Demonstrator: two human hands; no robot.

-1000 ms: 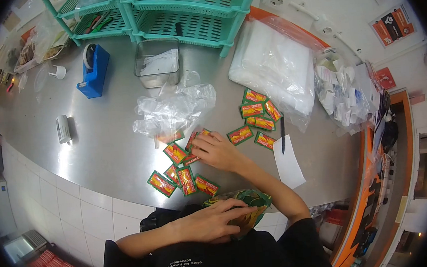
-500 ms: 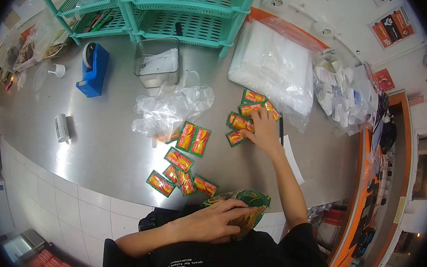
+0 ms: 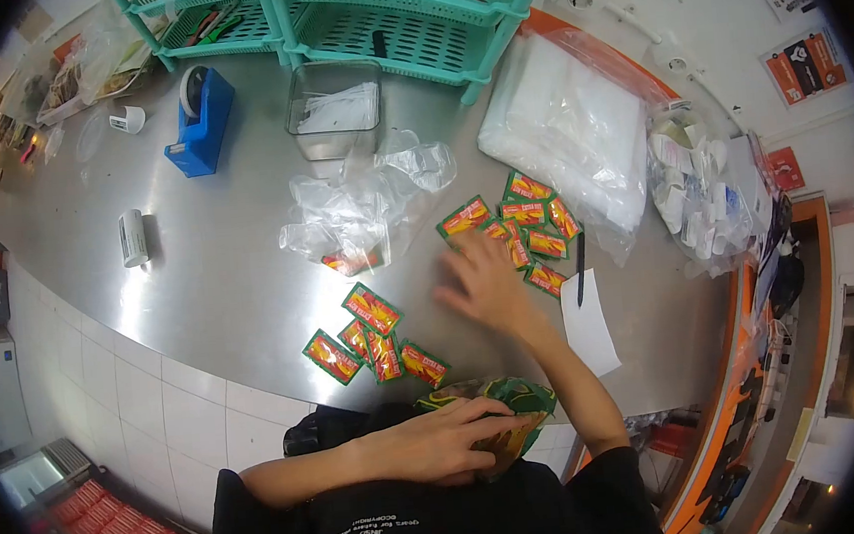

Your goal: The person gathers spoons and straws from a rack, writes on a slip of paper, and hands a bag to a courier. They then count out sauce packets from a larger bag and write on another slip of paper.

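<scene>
My left hand point(image 3: 451, 440) is closed on a green and gold plastic bag point(image 3: 519, 410), held against my body at the table's front edge. Its palm side is hidden. My right hand point(image 3: 491, 280) is over the steel table with fingers spread, its fingertips right at a red and green sauce sachet point(image 3: 462, 216). Several more sachets point(image 3: 523, 212) lie loosely piled just beyond and to the right of it. A second group of sachets point(image 3: 371, 310) lies to the left, near the front edge. Another sachet point(image 3: 351, 262) is partly under a clear plastic glove point(image 3: 366, 196).
Behind are a clear container of white sticks point(image 3: 337, 111), a blue tape dispenser point(image 3: 203, 124) and a green rack point(image 3: 390, 54). Stacked clear bags point(image 3: 566, 125), a white paper point(image 3: 589, 324) and a black pen point(image 3: 581, 268) are at the right. A white roll point(image 3: 133, 238) stands left.
My right hand has shifted left and nearer from the right-hand pile. Two sachets from the middle are gone from there, and the right pile shows more, more spread out. The view has shifted slightly.
</scene>
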